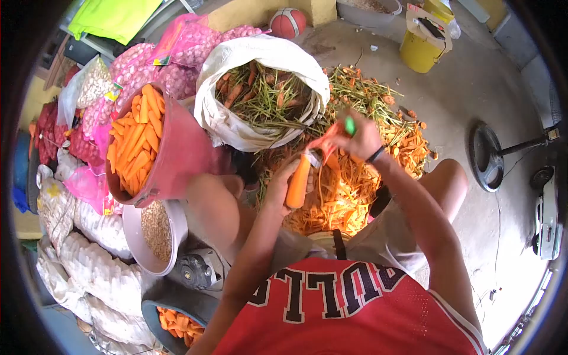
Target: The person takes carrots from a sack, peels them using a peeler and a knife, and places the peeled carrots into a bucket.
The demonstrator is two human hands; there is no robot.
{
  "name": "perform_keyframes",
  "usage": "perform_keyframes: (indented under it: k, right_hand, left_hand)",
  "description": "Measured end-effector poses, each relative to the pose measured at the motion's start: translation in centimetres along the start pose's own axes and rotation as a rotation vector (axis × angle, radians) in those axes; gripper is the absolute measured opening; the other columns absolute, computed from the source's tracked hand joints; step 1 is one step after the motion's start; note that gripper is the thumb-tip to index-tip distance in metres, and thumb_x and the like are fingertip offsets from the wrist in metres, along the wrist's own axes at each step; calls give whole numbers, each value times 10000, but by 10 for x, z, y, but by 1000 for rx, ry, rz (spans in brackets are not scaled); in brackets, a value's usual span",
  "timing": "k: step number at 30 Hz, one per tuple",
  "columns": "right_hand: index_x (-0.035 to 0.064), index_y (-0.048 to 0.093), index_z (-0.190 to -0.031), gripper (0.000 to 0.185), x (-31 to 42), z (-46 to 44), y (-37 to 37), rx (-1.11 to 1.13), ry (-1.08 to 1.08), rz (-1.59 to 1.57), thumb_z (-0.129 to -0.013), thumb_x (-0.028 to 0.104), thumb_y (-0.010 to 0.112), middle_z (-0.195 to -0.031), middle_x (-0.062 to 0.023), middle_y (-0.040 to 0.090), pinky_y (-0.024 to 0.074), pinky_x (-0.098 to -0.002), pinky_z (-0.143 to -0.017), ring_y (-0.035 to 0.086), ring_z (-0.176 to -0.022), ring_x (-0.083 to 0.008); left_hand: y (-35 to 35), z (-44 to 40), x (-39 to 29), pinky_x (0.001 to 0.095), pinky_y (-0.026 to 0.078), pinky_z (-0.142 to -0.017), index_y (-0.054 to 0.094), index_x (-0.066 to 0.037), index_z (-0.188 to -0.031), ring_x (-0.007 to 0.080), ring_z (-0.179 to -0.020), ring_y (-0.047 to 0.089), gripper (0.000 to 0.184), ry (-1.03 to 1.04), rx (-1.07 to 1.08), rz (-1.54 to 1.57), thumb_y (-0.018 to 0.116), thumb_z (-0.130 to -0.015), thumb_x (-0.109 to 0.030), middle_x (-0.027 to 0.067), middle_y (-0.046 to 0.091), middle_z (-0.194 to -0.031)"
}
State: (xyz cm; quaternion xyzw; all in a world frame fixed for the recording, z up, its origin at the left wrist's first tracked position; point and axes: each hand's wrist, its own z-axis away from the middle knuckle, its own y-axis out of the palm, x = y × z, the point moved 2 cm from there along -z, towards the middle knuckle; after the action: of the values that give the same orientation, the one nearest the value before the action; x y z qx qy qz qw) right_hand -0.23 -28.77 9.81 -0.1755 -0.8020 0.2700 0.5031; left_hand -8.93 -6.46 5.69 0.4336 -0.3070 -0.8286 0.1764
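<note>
The left hand [281, 184] is wrapped round a carrot [298, 184] near mid-view; at two o'clock from it the right hand [362, 141] is clamped on a peeler [325, 143], its head at the carrot's upper end. Peelings [340, 204] heap at three o'clock, an open white sack [260, 48] at eleven, a red bucket [188, 154] between nine and ten.

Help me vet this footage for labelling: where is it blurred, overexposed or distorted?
Head view: the right hand and peeler look smeared, the carrot crisper; head view: glare washes out the floor at lower right, and strong light brightens the peelings; head view: the wide lens bends the scene inside a dark, rounded border.
</note>
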Motion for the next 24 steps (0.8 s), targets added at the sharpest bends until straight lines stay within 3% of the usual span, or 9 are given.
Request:
perform_keyframes:
  k: [2, 6, 7, 8, 10, 14, 19, 21, 24]
  right_hand:
    - [79, 597, -1052, 559, 30, 17, 19, 74, -321, -107, -665, 382, 863, -841, -115, 678, 560, -391, -677, 683, -727, -274]
    - [58, 586, -1002, 559, 26, 12, 17, 73, -240, 14, -670, 418, 856, -836, -135, 681, 561, -376, -641, 695, -721, -283]
    - [32, 587, -1034, 583, 12, 4, 10, 61, -80, 0, -681, 414, 851, -830, -136, 691, 565, -359, -627, 707, -724, -262]
    - [36, 588, -1080, 630, 2, -2, 4, 17, 35, -10, -662, 421, 862, -834, -139, 686, 557, -360, -636, 694, -722, -250]
    - [53, 596, -1135, 674, -3, -1, 3, 11, 203, -155, -645, 421, 875, -885, -149, 688, 555, -369, -687, 687, -775, -229]
    - [81, 598, -1109, 597, 46, 27, 27, 237, -218, 16, -671, 384, 868, -905, -140, 680, 552, -372, -716, 692, -853, -270]
    - [10, 574, -1092, 627, -7, -8, 1, -34, 52, 49, -683, 386, 865, -731, -106, 659, 547, -317, -602, 667, -645, -205]
    - [11, 579, -1108, 648, -2, 0, 8, 28, 115, -82, -674, 394, 869, -746, -96, 661, 553, -335, -630, 667, -659, -211]
    - [65, 599, -1096, 638, 33, 25, 28, 180, -230, -67, -630, 388, 892, -873, -109, 667, 550, -379, -713, 677, -769, -273]
  left_hand:
    - [3, -10, 1, 291, 542, -649, 553, -71, -1191, 144, -798, 627, 309, 49, -4, 58, 540, -961, -278, 55, 619, -978]
    - [-3, -1, 5, 301, 546, -688, 543, -84, -1221, 156, -828, 629, 314, 4, 33, 43, 537, -957, -255, 59, 611, -1008]
    - [-1, 1, 3, 301, 552, -719, 535, -90, -1257, 159, -853, 634, 338, -17, 72, 36, 537, -955, -242, 60, 609, -1040]
    - [2, 5, 3, 304, 552, -687, 526, -99, -1281, 159, -838, 634, 352, -23, -115, -58, 527, -955, -232, 65, 615, -1028]
    - [2, 2, 2, 320, 541, -662, 531, -78, -1240, 166, -820, 617, 329, 27, -7, 39, 529, -959, -250, 65, 607, -987]
    - [-11, -17, 7, 315, 544, -681, 546, -63, -1204, 153, -867, 626, 295, 92, 11, 79, 497, -980, -248, 75, 625, -1030]
    - [2, 5, 3, 313, 552, -716, 541, -59, -1251, 153, -873, 637, 345, 9, -117, -92, 502, -982, -271, 68, 642, -1067]
    - [-8, -4, 5, 314, 556, -704, 539, -63, -1256, 167, -852, 643, 357, 22, -21, 11, 485, -989, -294, 70, 642, -1061]
    - [5, -11, 4, 306, 557, -689, 557, -78, -1220, 161, -821, 648, 314, 51, -84, 168, 490, -985, -275, 66, 637, -1007]
